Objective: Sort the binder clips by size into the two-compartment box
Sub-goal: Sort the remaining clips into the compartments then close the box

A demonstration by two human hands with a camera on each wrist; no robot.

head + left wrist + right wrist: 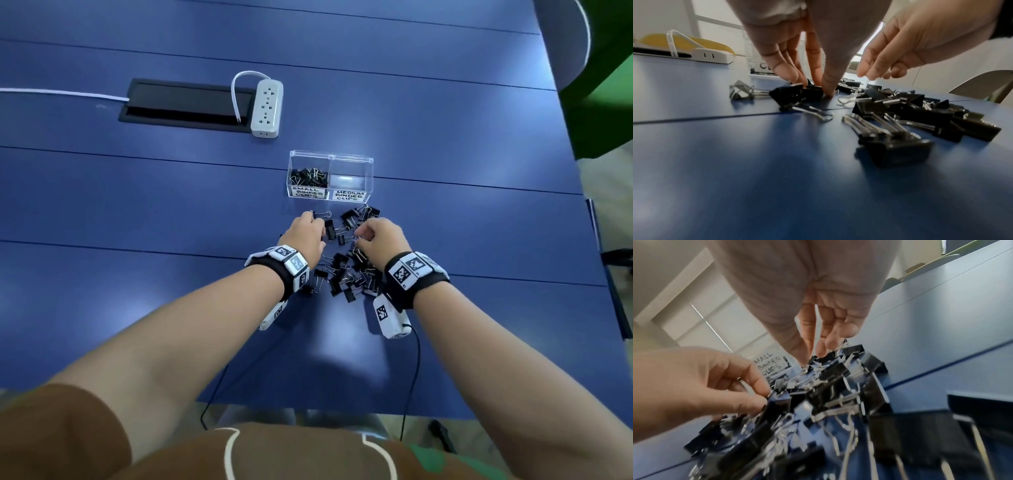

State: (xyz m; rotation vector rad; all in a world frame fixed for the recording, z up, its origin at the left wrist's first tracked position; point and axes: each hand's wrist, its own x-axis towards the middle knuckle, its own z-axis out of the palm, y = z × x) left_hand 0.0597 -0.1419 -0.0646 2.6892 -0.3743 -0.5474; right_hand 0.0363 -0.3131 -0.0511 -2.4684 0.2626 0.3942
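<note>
A clear two-compartment box [352,161] stands on the blue table. Its left part, labelled SMALL BINDER CLIPS, holds several small black clips [307,174]; the right part, labelled MEDIUM BINDER CLIPS, looks empty. In front of it lies a pile of black binder clips [346,274] of mixed size. My left hand [318,228] is at the pile's left, thumb and fingers pinching a black clip [813,91] that still sits on the table. My right hand [363,234] reaches down into the pile, fingertips [830,342] touching wire handles; its grip is unclear.
A white power strip [267,108] and a black cable slot [185,101] lie at the back left. The table's right edge [582,192] is near, with a chair [561,37] beyond it. A stray clip [322,214] lies just ahead of the left hand.
</note>
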